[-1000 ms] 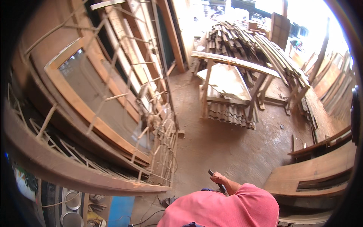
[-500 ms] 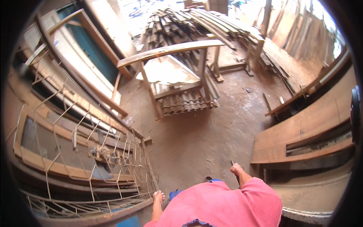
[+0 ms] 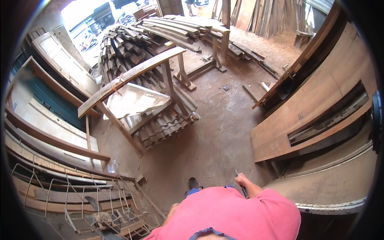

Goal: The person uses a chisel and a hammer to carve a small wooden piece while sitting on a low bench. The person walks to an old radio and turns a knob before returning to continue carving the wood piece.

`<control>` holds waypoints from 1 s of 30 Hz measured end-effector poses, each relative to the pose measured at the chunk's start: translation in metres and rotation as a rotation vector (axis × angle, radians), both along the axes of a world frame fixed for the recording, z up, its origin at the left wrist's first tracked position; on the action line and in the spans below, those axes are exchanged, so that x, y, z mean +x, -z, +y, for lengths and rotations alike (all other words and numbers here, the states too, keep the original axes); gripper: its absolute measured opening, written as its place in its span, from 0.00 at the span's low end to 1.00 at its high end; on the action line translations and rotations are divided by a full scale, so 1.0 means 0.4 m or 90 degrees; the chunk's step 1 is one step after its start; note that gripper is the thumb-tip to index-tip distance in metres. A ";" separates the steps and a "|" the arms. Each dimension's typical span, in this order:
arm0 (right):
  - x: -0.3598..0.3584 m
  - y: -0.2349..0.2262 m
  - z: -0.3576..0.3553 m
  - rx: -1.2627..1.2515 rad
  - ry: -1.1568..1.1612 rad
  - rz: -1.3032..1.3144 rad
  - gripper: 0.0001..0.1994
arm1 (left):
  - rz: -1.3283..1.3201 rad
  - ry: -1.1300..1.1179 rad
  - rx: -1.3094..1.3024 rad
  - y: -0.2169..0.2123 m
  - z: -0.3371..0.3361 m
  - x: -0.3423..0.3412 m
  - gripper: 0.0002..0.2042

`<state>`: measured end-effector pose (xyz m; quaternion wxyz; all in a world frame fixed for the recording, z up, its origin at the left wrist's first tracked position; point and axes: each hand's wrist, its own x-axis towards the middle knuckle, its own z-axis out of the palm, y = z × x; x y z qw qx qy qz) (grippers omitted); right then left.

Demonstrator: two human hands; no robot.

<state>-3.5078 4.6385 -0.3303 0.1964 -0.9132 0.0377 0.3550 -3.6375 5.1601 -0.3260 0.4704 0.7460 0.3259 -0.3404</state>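
- Because the person looks straight down over a pink shirt (image 3: 236, 216), only part of each arm shows: the right hand (image 3: 241, 181) is closed around a thin dark tool (image 3: 241, 187), seemingly a pencil or blade, carried low at the hip with its tip pointing forward.
- Hanging loose at the other side, the left hand (image 3: 173, 209) is mostly hidden by the shirt; whether it is wide or closed I cannot tell.
- Just ahead of the right hand lies bare dirt floor (image 3: 216, 140), with a foot (image 3: 194, 184) stepping onto it.
- Right of that hand, broad wooden panels (image 3: 316, 116) lean stacked.
- Further ahead and left, a wooden trestle (image 3: 132, 76) straddles corrugated sheets (image 3: 166, 126), keeping them together.
- Farthest off, a timber pile (image 3: 132, 44) sits.
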 end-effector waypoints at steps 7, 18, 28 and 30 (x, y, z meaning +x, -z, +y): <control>0.164 -0.046 0.061 0.000 0.136 -0.036 0.10 | -0.115 -0.213 -0.049 -0.223 0.062 0.388 0.09; 0.507 -0.005 0.092 -0.085 -1.038 -0.219 0.07 | -0.046 -0.644 0.142 -0.147 -0.206 -0.109 0.17; 0.538 -0.126 0.635 -0.038 -0.740 -0.041 0.10 | -0.465 -1.626 0.563 -0.292 -0.246 -1.047 0.18; 0.517 -0.162 0.720 -0.037 -0.714 -0.076 0.10 | -0.502 -1.592 0.529 -0.397 -0.066 -1.094 0.14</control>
